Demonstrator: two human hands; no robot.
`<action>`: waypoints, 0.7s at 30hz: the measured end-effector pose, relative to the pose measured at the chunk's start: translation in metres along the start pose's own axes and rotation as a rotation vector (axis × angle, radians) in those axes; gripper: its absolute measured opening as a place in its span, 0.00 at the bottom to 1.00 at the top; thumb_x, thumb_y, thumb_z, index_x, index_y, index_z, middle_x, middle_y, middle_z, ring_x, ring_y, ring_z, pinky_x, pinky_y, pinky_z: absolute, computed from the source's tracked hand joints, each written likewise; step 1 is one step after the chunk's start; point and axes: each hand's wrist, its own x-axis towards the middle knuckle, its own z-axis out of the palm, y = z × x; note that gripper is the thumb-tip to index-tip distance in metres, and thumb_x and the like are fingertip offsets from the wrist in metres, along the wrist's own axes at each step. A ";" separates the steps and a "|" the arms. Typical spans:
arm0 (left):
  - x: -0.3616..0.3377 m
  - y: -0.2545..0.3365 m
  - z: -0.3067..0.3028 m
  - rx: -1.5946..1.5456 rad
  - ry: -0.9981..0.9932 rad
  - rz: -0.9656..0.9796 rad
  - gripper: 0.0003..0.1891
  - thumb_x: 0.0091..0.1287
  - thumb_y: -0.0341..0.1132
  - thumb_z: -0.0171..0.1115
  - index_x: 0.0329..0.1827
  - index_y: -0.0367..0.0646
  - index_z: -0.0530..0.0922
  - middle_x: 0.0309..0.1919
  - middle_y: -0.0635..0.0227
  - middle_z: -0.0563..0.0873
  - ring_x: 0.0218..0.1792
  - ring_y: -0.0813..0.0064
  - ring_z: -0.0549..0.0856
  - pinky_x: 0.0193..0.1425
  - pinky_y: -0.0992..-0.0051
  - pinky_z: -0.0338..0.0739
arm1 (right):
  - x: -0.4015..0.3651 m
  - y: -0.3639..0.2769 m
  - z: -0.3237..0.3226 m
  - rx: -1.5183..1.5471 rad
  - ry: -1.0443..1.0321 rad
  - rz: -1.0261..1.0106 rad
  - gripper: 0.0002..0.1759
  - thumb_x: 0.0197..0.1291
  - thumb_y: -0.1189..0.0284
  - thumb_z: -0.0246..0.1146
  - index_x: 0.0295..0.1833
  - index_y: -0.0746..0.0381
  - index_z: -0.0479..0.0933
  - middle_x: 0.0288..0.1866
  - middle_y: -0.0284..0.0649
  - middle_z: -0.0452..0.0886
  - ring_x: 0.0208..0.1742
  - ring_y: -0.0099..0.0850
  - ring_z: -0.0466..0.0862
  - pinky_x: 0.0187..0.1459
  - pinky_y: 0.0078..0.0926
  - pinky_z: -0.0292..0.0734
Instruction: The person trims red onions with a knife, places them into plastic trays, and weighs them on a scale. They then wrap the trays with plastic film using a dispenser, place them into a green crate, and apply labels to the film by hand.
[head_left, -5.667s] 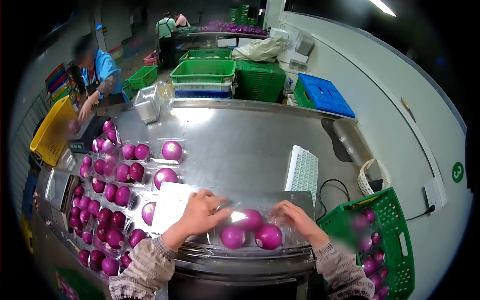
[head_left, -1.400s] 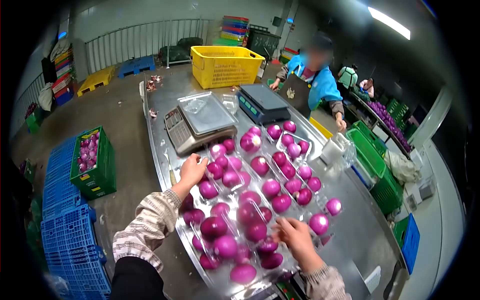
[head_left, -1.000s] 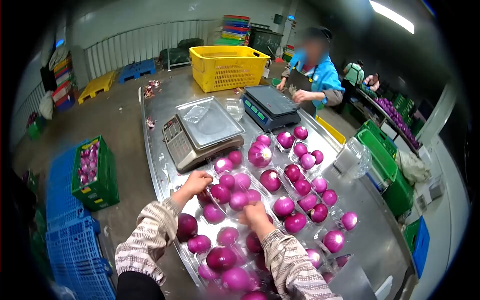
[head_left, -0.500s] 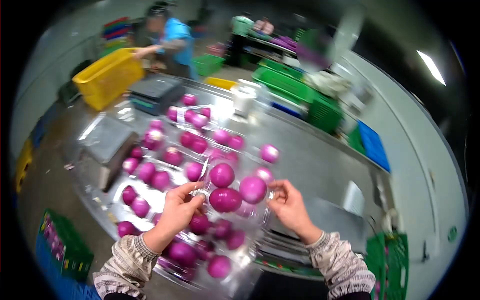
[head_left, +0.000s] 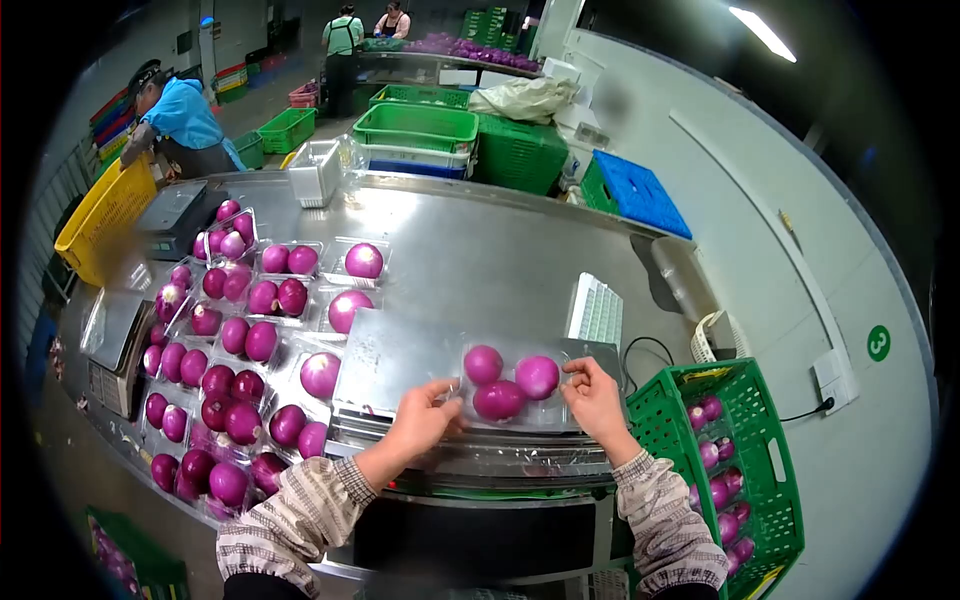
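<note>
A clear plastic tray [head_left: 545, 413] holding three purple onions [head_left: 500, 401] is low over the metal plate of a wrapping machine [head_left: 395, 365]. My left hand [head_left: 425, 418] has its curled fingers at the tray's left edge. On the opposite side, my right hand [head_left: 597, 400] pinches the tray's right edge between thumb and fingers. To the left, many more trays of purple onions [head_left: 240, 422] stand packed close together on the steel table [head_left: 470, 255]; some of these trays hold one onion, others two or more.
A green crate [head_left: 672, 400] with trays of onions stands at the right. White tray stacks [head_left: 316, 172], a white keypad-like panel [head_left: 596, 310] and scales [head_left: 170, 220] are around the tabletop. At the far left a person in blue [head_left: 190, 120] leans over a yellow crate [head_left: 108, 220].
Both hands have carried the onion tray from above the crowded trays rightward to the machine's plate. My view has turned right, bringing the green crate of onions further into sight.
</note>
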 end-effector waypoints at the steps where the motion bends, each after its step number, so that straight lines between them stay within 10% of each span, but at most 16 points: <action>1: -0.004 0.002 0.003 0.076 0.033 -0.019 0.22 0.67 0.30 0.60 0.63 0.29 0.72 0.31 0.58 0.86 0.28 0.76 0.85 0.32 0.77 0.81 | 0.001 0.005 -0.004 0.026 -0.017 -0.003 0.13 0.56 0.80 0.65 0.48 0.68 0.74 0.25 0.29 0.75 0.25 0.13 0.70 0.28 0.15 0.68; 3: -0.012 0.012 0.000 0.230 0.092 -0.046 0.23 0.67 0.33 0.62 0.63 0.31 0.73 0.31 0.58 0.86 0.28 0.76 0.85 0.31 0.76 0.80 | -0.005 0.015 -0.018 -0.046 0.012 -0.073 0.13 0.56 0.76 0.66 0.47 0.67 0.76 0.26 0.33 0.78 0.25 0.20 0.75 0.29 0.20 0.71; 6: -0.055 0.018 -0.024 0.792 0.348 0.469 0.17 0.62 0.38 0.67 0.48 0.34 0.81 0.27 0.55 0.86 0.23 0.69 0.85 0.29 0.72 0.79 | -0.042 0.038 -0.073 -0.303 0.035 -0.115 0.13 0.58 0.66 0.66 0.40 0.65 0.79 0.28 0.44 0.83 0.27 0.38 0.83 0.31 0.34 0.77; 7: -0.066 0.019 -0.035 1.137 0.382 0.478 0.17 0.60 0.45 0.68 0.30 0.36 0.84 0.19 0.55 0.83 0.19 0.62 0.83 0.25 0.68 0.77 | -0.058 0.040 -0.093 -0.368 -0.024 -0.028 0.15 0.58 0.62 0.66 0.36 0.65 0.81 0.28 0.46 0.83 0.28 0.43 0.84 0.32 0.37 0.78; 11: -0.072 0.013 -0.027 1.680 0.280 0.290 0.30 0.57 0.60 0.63 0.13 0.40 0.81 0.08 0.60 0.77 0.13 0.58 0.80 0.21 0.61 0.73 | -0.093 0.063 -0.086 -0.893 -0.135 0.087 0.27 0.55 0.46 0.64 0.24 0.61 0.83 0.19 0.46 0.80 0.24 0.44 0.83 0.28 0.39 0.76; 15: -0.054 0.007 -0.020 1.477 0.096 0.112 0.26 0.57 0.57 0.65 0.24 0.37 0.84 0.18 0.55 0.83 0.22 0.55 0.84 0.27 0.62 0.77 | -0.079 0.057 -0.064 -0.832 -0.235 0.086 0.28 0.57 0.48 0.63 0.22 0.64 0.82 0.20 0.47 0.80 0.22 0.41 0.82 0.26 0.39 0.75; 18: -0.063 -0.001 -0.024 1.083 0.107 0.182 0.21 0.63 0.48 0.63 0.21 0.39 0.83 0.14 0.59 0.80 0.18 0.64 0.82 0.25 0.62 0.74 | -0.086 0.078 -0.056 -0.171 -0.176 0.199 0.23 0.62 0.57 0.61 0.25 0.66 0.80 0.20 0.44 0.80 0.18 0.32 0.78 0.23 0.32 0.72; 21: -0.127 0.060 -0.057 0.293 -0.414 -0.295 0.11 0.68 0.37 0.64 0.31 0.39 0.82 0.16 0.75 0.77 0.19 0.88 0.74 0.23 0.84 0.65 | -0.133 0.007 -0.096 0.232 -0.431 0.669 0.18 0.68 0.65 0.55 0.29 0.66 0.73 0.20 0.39 0.78 0.15 0.23 0.72 0.20 0.22 0.65</action>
